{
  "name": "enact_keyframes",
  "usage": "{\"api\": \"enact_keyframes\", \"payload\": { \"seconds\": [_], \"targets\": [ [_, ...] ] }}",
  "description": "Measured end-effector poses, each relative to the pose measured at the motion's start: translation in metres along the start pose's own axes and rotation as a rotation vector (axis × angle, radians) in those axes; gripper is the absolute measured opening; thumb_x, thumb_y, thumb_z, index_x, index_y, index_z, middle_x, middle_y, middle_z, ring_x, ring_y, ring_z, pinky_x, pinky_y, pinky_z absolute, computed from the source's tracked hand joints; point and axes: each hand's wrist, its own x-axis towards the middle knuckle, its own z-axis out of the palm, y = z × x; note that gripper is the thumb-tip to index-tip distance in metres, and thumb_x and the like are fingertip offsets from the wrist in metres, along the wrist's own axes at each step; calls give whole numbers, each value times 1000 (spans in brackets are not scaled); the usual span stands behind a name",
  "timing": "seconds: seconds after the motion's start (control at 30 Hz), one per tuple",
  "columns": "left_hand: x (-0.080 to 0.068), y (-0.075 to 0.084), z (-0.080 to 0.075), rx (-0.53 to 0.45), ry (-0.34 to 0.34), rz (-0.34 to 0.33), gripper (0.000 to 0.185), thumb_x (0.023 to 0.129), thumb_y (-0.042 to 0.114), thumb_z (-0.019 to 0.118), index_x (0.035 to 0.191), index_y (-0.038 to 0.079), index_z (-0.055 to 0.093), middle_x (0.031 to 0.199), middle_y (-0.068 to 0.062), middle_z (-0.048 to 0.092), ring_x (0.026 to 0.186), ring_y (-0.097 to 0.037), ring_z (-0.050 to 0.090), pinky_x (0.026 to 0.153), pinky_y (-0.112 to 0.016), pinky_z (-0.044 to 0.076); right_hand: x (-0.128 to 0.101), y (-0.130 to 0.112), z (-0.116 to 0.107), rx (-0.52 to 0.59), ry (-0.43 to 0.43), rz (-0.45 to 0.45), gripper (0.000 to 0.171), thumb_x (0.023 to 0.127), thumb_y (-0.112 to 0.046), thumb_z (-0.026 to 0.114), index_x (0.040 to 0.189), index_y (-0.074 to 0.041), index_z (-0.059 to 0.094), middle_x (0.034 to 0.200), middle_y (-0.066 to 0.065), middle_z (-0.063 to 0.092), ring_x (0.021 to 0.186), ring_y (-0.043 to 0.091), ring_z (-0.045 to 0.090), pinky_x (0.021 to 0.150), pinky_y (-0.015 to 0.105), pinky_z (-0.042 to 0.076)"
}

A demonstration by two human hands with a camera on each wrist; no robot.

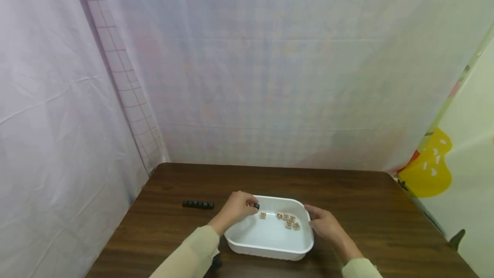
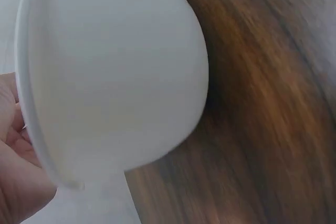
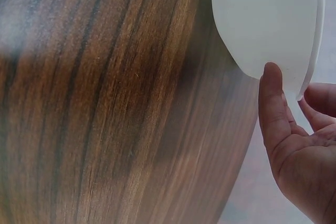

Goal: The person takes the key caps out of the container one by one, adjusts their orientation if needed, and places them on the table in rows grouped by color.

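My left hand [image 1: 237, 207] reaches over the left side of a white tray [image 1: 270, 250] and pinches a small black block [image 1: 256, 206] between thumb and fingers. In the left wrist view the tray's wall hides much of that left hand [image 2: 21, 166] and the block. With the thumb against the outer wall and fingers over the rim, my right hand [image 1: 326, 224] holds the tray's right end; the right wrist view shows this grip closely. Several small tan square pieces [image 1: 288, 224] with dark markings lie on the tray's floor, mostly toward its right side.
A straight row of small black blocks [image 1: 198, 204] lies on the brown wooden table [image 1: 366, 200], left of the tray. Something dark [image 1: 216, 263] shows partly from behind the left sleeve [image 1: 197, 248]. Pale curtains [image 1: 270, 98] hang behind the table and along its left side.
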Motion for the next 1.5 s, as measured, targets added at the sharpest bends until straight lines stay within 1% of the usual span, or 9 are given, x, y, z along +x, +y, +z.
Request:
{"api": "enact_keyframes", "payload": {
  "seconds": [0.23, 0.27, 0.43, 0.63, 0.73, 0.87, 0.97, 1.2, 1.5],
  "targets": [
    [-16, -18, -18, -61, 38, -11, 22, 84, 9, 77, 104, 0, 75, 79, 4, 63, 72, -10, 54, 61, -27, 46, -2, 1, 3, 6, -2, -2, 62, 77, 9, 58, 139, 9, 49, 125, 35, 58, 92, 32, 61, 67, 32, 49],
    [-19, -20, -21, -65, 49, -12, 22, 84, 9, 77, 104, 0, 75, 80, 4, 64, 72, -10, 55, 61, -27, 46, -2, 1, 3, 3, -5, -3, 61, 78, 8, 58, 139, 9, 49, 125, 35, 57, 97, 30, 60, 70, 31, 49],
    [-28, -31, -37, -92, 97, -56, 21, 85, 10, 76, 104, 2, 74, 83, 3, 66, 79, -13, 59, 66, -29, 50, -1, 1, 4, 15, -9, -2, 61, 78, 10, 57, 138, 10, 49, 124, 35, 58, 97, 31, 61, 71, 34, 51],
    [-35, -40, -54, -154, 141, -139, 24, 87, 12, 76, 108, 3, 73, 87, 1, 66, 84, -17, 62, 67, -31, 53, 2, 1, 3, -2, -12, 3, 62, 78, 9, 57, 140, 9, 48, 129, 34, 56, 114, 40, 57, 91, 49, 49],
    [-36, -46, -62, -170, 185, -146, 23, 85, 10, 77, 106, 3, 74, 85, 0, 66, 81, -17, 62, 65, -30, 52, 3, 0, 2, 0, -14, 1, 61, 79, 9, 57, 140, 9, 48, 125, 34, 58, 115, 42, 56, 94, 52, 47],
    [-39, -57, -72, -161, 235, -151, 20, 83, 7, 78, 102, 3, 75, 83, 0, 67, 79, -16, 63, 64, -31, 52, 3, -1, 1, 5, -10, -5, 61, 79, 9, 58, 138, 11, 48, 120, 33, 61, 110, 39, 59, 91, 48, 50],
    [-44, -68, -81, -146, 253, -184, 19, 83, 7, 78, 102, 4, 75, 84, 1, 67, 81, -18, 64, 65, -32, 53, 2, -1, 1, 2, -6, -8, 61, 78, 9, 58, 138, 11, 48, 118, 33, 62, 107, 37, 61, 87, 44, 51],
    [-56, -100, -103, -61, 269, -269, 21, 86, 11, 77, 106, 5, 74, 91, -1, 69, 92, -25, 66, 76, -40, 54, 1, -2, 1, -3, -5, -13, 60, 79, 8, 58, 138, 11, 48, 114, 32, 64, 103, 35, 61, 84, 41, 51],
    [-71, -140, -125, -11, 291, -318, 23, 87, 10, 75, 107, 0, 73, 94, -7, 69, 92, -30, 65, 77, -44, 52, 0, -2, 2, 5, -3, -27, 60, 78, 9, 59, 138, 11, 48, 113, 31, 64, 101, 33, 62, 82, 39, 52]
  ]
}}
